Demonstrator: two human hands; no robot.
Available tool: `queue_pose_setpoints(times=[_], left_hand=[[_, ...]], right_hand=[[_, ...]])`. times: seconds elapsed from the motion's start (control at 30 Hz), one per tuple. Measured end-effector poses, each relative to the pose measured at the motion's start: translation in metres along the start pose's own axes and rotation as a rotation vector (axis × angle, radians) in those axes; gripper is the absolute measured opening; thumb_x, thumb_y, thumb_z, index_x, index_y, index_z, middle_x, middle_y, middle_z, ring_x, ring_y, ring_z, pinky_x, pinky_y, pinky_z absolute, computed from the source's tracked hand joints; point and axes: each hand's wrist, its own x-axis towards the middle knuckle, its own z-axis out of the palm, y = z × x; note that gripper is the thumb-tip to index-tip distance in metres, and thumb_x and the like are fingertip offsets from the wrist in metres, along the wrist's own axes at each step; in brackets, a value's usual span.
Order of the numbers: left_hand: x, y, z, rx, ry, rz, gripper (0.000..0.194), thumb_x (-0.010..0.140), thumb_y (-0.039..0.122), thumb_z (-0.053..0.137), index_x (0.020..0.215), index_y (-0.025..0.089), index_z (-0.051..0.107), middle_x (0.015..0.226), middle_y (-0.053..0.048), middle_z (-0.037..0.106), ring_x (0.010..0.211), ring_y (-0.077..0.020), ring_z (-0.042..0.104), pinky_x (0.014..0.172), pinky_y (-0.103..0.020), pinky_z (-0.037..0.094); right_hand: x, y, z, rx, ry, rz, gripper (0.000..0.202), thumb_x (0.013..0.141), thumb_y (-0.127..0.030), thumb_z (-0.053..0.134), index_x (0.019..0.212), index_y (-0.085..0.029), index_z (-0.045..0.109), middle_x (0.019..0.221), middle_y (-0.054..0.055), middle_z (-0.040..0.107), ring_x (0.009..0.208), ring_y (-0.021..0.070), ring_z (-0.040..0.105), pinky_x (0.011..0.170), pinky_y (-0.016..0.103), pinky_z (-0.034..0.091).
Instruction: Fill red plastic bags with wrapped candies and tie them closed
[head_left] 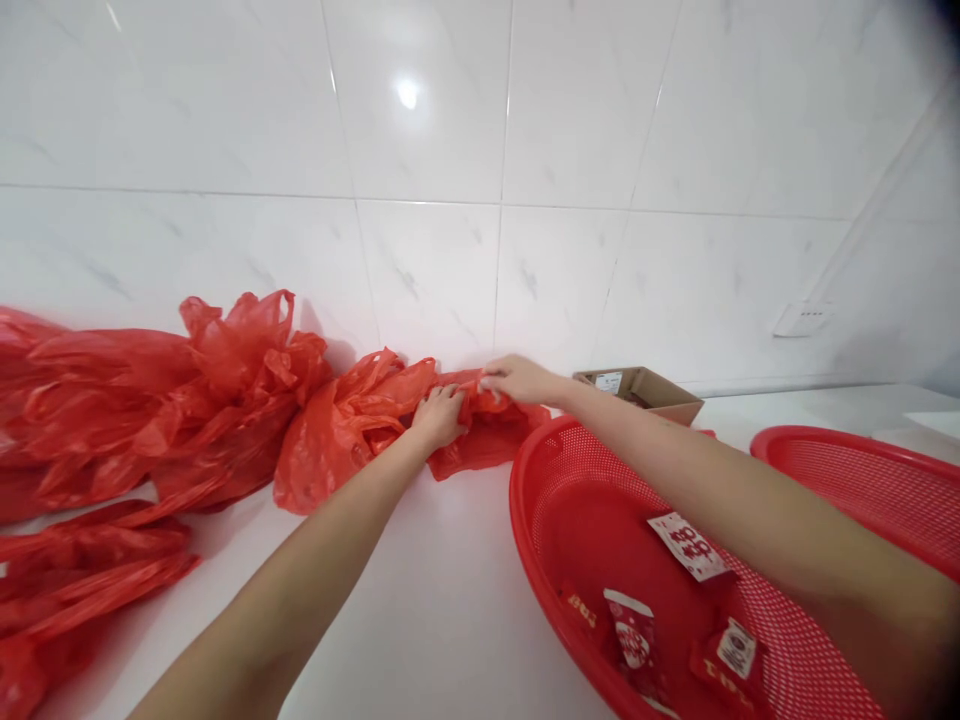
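Near the wall, my left hand (440, 415) is closed on the upper part of a red plastic bag (480, 450). My right hand (517, 381) pinches the same bag's top edge, a little to the right. The bag lies crumpled on the white table, its lower part spread out. Just left of my left hand is another crumpled red bag (322, 450). A large red mesh basket (525, 520) stands under my right forearm, with several small red and white packets (634, 640) in it.
More red bags (150, 400) are heaped on the left of the white table (420, 600). An open cardboard box (675, 400) stands by the wall behind the basket. A second red basket (862, 450) is at the right. A socket (802, 319) is on the tiled wall.
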Motion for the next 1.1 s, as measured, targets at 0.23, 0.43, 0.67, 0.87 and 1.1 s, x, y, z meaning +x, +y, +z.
queue_pose_setpoints(times=[0.23,0.43,0.67,0.87,1.1], left_hand=[[-0.012,-0.001,0.003,-0.054,-0.058,-0.133,0.039,0.093,0.033,0.061,0.129,0.018,0.056,0.135,-0.012,0.055,0.118,-0.0279,0.057,0.097,-0.051,0.049],[-0.016,0.017,-0.024,-0.310,-0.064,-0.144,0.079,0.072,0.044,0.080,0.141,0.024,0.048,0.158,-0.014,0.030,0.144,-0.0427,0.023,0.109,-0.067,0.028],[-0.036,0.018,-0.088,-0.749,0.016,-0.091,0.059,0.081,0.067,0.052,0.105,0.015,0.068,0.112,-0.014,0.071,0.107,-0.0312,0.065,0.092,-0.042,0.051],[-0.101,0.073,-0.134,-0.971,0.181,0.123,0.048,0.086,0.053,0.058,0.125,0.026,0.058,0.128,-0.006,0.064,0.115,-0.0222,0.061,0.094,-0.032,0.050],[-0.224,0.108,-0.137,-0.881,0.376,0.179,0.021,0.084,0.033,0.066,0.071,0.019,0.057,0.079,-0.002,0.068,0.074,-0.0170,0.063,0.069,-0.028,0.050]], right_hand=[[-0.044,-0.042,-0.079,0.447,0.632,-0.131,0.024,0.100,-0.022,0.026,0.093,-0.020,0.048,0.065,-0.005,0.045,0.053,0.0063,0.047,0.057,0.019,0.043],[-0.078,-0.073,-0.100,0.696,0.734,-0.202,0.017,0.096,-0.024,0.046,0.095,-0.019,0.062,0.053,-0.008,0.044,0.037,0.0045,0.026,0.039,0.019,0.024],[-0.110,-0.090,-0.102,0.643,0.576,-0.156,0.026,0.091,-0.017,0.052,0.113,-0.021,0.064,0.057,-0.006,0.052,0.039,0.0035,0.024,0.039,0.018,0.016],[-0.166,-0.149,-0.089,0.783,0.300,-0.187,0.028,0.093,-0.022,0.050,0.119,-0.024,0.058,0.066,-0.006,0.052,0.041,0.0030,0.021,0.039,0.019,0.017],[-0.250,-0.180,-0.078,0.674,0.309,-0.125,0.023,0.089,-0.032,0.060,0.111,-0.025,0.064,0.083,-0.001,0.060,0.041,0.0016,0.026,0.039,0.021,0.027]])
